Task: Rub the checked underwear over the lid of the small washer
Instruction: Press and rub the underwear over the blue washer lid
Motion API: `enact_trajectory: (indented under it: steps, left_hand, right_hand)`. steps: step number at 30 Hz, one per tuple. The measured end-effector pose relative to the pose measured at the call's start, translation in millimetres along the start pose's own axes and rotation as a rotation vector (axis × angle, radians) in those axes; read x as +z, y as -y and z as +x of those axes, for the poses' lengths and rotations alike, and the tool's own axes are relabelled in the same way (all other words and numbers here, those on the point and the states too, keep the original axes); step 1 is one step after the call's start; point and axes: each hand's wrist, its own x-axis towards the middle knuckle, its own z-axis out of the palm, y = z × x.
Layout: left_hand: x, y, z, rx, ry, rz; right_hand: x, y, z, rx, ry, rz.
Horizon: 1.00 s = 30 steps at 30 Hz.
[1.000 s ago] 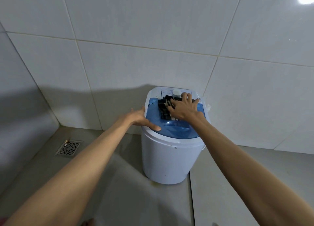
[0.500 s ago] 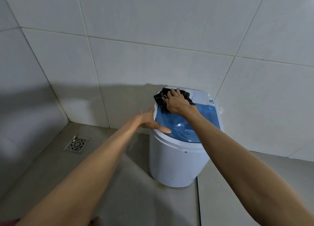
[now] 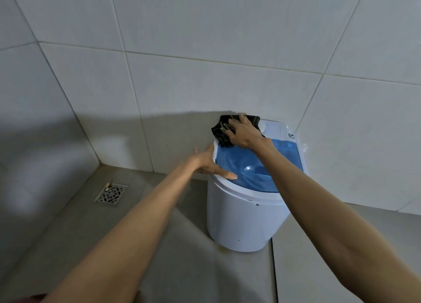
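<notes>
A small white washer stands on the floor against the tiled wall. Its lid is translucent blue. The dark checked underwear lies bunched at the lid's far left corner, partly over the edge. My right hand presses flat on the underwear and covers much of it. My left hand rests against the washer's left rim, thumb lying on the lid's near left edge, fingers spread along the side.
A metal floor drain sits in the floor to the left. Tiled walls meet in a corner behind the drain. A white control panel with a knob lies at the washer's back.
My right hand has slid the underwear from the lid's back middle to its far left corner. The left hand stays on the left rim. The camera has turned left.
</notes>
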Motion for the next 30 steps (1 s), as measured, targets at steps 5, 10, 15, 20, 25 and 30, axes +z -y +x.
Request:
enact_trajectory:
  steps: [5,10,15,20,25,30]
  left_hand:
    - [4,-7,-20,0.039,-0.086,-0.026]
    - [6,7,-18,0.080,-0.046,0.005]
    - [9,15,-10,0.179,-0.063,-0.035]
    - [10,15,-10,0.205,-0.057,-0.066]
    - [8,12,-15,0.196,-0.081,0.026]
    - [9,15,-13,0.201,-0.084,0.079]
  right_hand:
    - [6,-11,-34,0.003,0.030,-0.092]
    - [2,-5,-55,0.141,0.068,-0.085]
    - [4,-31,-70,0.121,-0.009,-0.026]
    - [-10,-73,-78,0.234,-0.040,0.004]
    - [-8,-61,-68,0.352,-0.020,-0.046]
    - [0,-41,-80,0.192,0.053,-0.068]
